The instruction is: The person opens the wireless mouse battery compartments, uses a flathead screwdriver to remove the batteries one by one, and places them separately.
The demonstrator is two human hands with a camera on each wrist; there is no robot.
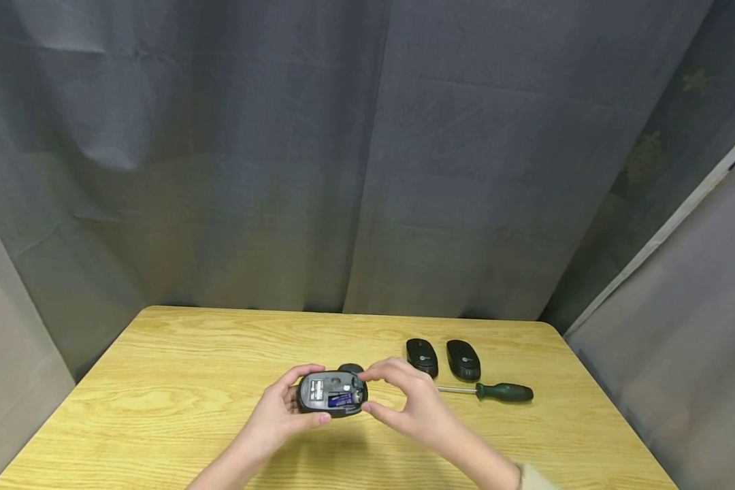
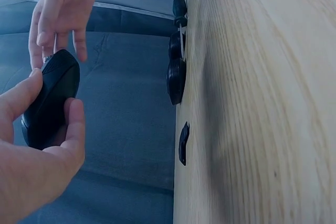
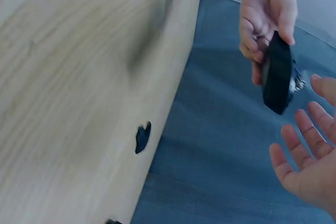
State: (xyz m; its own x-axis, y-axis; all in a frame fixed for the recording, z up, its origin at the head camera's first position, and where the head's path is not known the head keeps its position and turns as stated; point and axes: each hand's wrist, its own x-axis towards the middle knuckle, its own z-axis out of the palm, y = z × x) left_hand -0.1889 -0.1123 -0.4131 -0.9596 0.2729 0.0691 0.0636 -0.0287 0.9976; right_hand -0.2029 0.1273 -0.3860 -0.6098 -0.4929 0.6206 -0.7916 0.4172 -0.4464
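Note:
My left hand (image 1: 275,412) grips a black computer mouse (image 1: 318,391) above the table, underside turned up toward the head camera. Its battery compartment lies uncovered, with a purple battery (image 1: 341,400) inside. In the right wrist view, silvery metal (image 3: 300,82) sticks out from that side of the mouse. My right hand (image 1: 413,398) is at the mouse's right end, thumb and fingers spread; the right wrist view shows its fingers loosely bent, with a gap to the mouse. On the table behind the mouse lies a small black cover (image 2: 184,142), partly hidden in the head view.
Two more black mice, a left one (image 1: 422,357) and a right one (image 1: 463,360), lie at the table's back right. In front of them is a screwdriver (image 1: 505,392) with a green handle. The wooden table (image 1: 177,381) ends at a grey curtain (image 1: 269,170).

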